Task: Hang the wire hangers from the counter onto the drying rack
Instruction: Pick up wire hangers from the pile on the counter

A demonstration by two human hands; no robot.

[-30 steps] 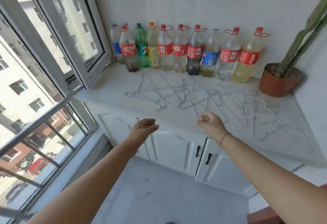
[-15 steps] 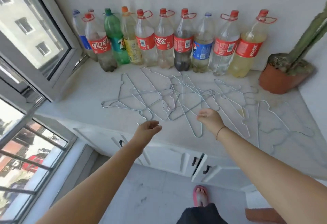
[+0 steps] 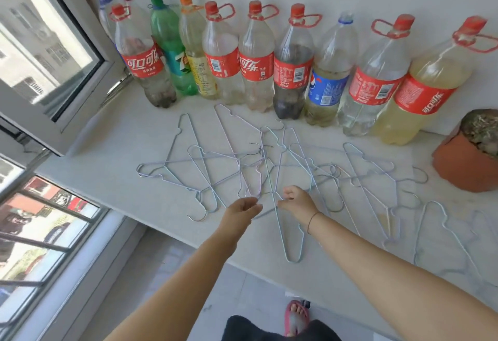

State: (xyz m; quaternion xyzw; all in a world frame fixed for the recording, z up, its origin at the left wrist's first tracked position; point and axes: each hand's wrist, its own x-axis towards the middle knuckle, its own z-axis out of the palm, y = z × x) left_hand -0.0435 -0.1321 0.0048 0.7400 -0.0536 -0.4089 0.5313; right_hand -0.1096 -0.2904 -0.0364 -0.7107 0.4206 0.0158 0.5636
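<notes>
Several pale blue wire hangers (image 3: pixel 237 161) lie tangled flat on the white counter (image 3: pixel 107 157). One long hanger (image 3: pixel 292 246) points toward me, its end past the counter's front edge. My right hand (image 3: pixel 297 201) rests on this hanger, thumb and forefinger pinched on its wire. Just left of it, my left hand (image 3: pixel 241 211) hovers with fingers slightly apart, fingertips at the wire loop of a neighbouring hanger. More hangers (image 3: pixel 442 222) lie apart at the right. No drying rack is in view.
A row of large plastic soda bottles (image 3: pixel 256 71) lines the wall behind the hangers. A terracotta plant pot (image 3: pixel 463 162) stands at the right. An open window sash (image 3: pixel 67 92) juts over the counter's left end. My foot in a pink sandal (image 3: pixel 296 316) is on the floor.
I have stepped closer to the counter. Both hands moved forward and down onto the hangers, and my right hand's fingers have closed on the long hanger's wire.
</notes>
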